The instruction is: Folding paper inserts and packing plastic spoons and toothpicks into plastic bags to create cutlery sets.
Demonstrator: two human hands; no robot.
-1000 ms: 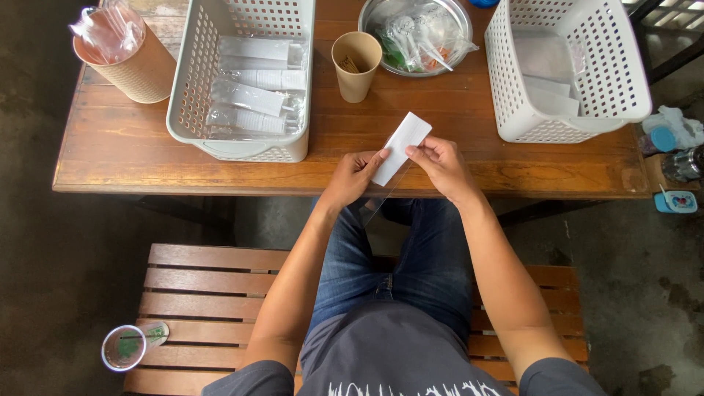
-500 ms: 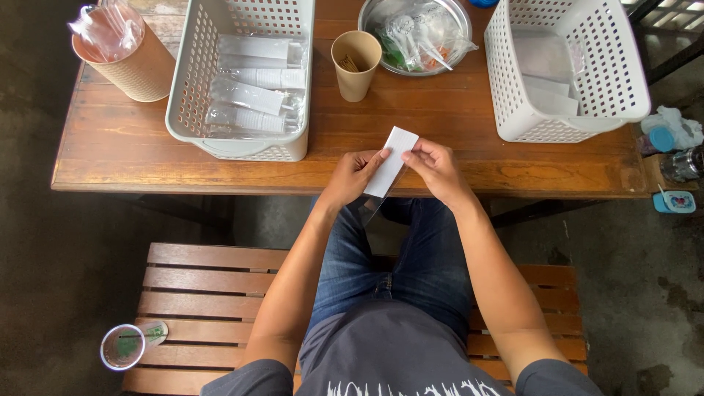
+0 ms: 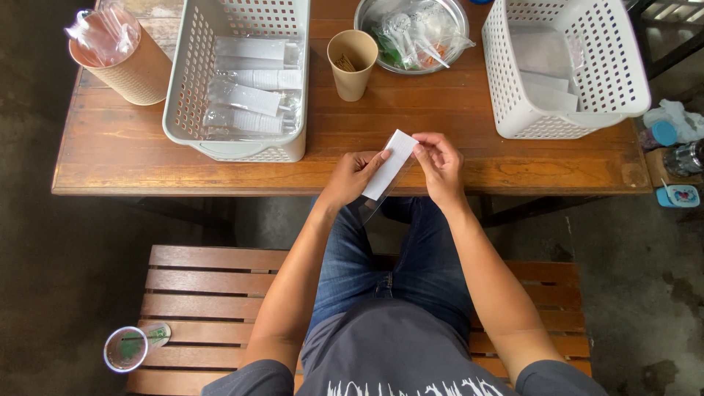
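Note:
A folded white napkin (image 3: 390, 164) sits partly inside a clear plastic sleeve (image 3: 370, 209), held over the front edge of the wooden table (image 3: 469, 110). My left hand (image 3: 353, 176) grips the lower part of the sleeve and napkin. My right hand (image 3: 438, 161) pinches the napkin's upper end with its fingertips. Both hands are just above my lap, near the table edge.
A grey basket (image 3: 242, 147) of packed sleeves stands at the left, a white basket (image 3: 513, 110) at the right. Between them stand a paper cup (image 3: 352, 66) and a metal bowl (image 3: 418, 33) of wrapped cutlery. A woven cup (image 3: 139, 70) is far left. A plastic cup (image 3: 125, 349) rests on the bench (image 3: 213, 293).
The napkin has moved slightly down and left, deeper into the clear sleeve. My right hand has shifted from beside it up to its top end.

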